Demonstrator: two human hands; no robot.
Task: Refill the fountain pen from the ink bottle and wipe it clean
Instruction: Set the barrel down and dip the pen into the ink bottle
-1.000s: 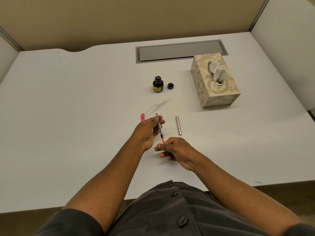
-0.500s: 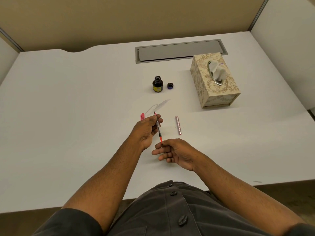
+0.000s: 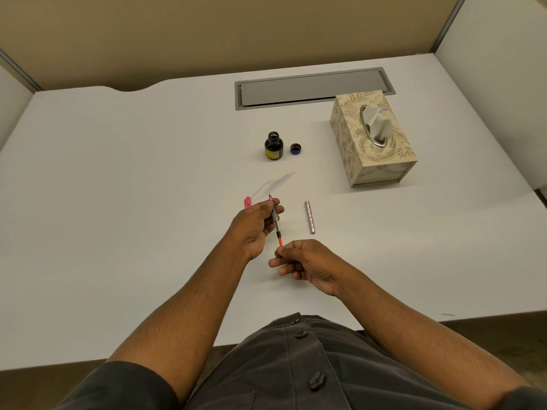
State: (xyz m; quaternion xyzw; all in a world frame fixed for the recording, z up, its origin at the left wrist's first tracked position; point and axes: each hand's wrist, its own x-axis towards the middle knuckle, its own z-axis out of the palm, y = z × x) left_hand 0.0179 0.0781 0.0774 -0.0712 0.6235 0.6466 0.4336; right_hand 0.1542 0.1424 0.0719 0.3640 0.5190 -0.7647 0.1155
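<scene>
The fountain pen [image 3: 275, 220] hung above the bench [image 3: 118, 202], nib away, near the open ink bottle [image 3: 273, 145]. The left hand [image 3: 256, 224] gripped its front section; the right hand [image 3: 305, 263] pinched the orange converter end. Twist that end slowly, keeping the front steady. The nib was too small to read, the ink level hidden.

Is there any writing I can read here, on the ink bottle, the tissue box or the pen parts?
No text can be read.
Ink bottle: a yellow label, its print too small and blurred.
Tissue box: only a floral pattern, no words.
Pen section, loose barrel: no legible marks.
</scene>
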